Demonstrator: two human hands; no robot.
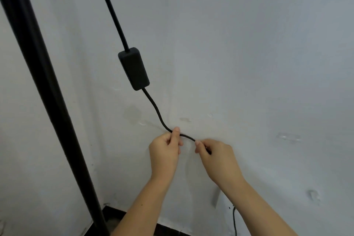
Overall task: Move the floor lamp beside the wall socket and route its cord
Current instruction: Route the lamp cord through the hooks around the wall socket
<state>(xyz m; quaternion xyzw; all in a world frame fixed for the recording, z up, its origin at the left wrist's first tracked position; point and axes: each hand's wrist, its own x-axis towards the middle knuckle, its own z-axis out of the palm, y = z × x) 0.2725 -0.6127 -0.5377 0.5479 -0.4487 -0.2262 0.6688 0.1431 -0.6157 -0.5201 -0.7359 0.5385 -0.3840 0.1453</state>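
**Both hands hold the lamp cord against the wall**

A thin black cord (153, 107) hangs down a pale wall (249, 44), passes through a black switch box (134, 69), then bends right and runs nearly level just below the box. On that level stretch both hands grip it. The left hand (164, 151) pinches it nearer the box, fingers (175, 136) closed around it. The right hand (218, 157) holds it a little farther from the box, fingers (199, 146) closed, with the cord vanishing into the fist. Between the hands a short span of cord lies left to right, sloping slightly down away from the box.

The lamp pole (47, 101), thick and black, slants down well left of the box; its base and shade are cut off.

Below and right of the box, under the right forearm, a pale plate on the wall may be the socket (216, 197), mostly hidden. Another piece of cord (234, 220) dangles near it at the bottom edge. The plug is not visible. Judging from this, the lamp stands near the wall and the cord is being routed, with the slack lying toward the right hand.
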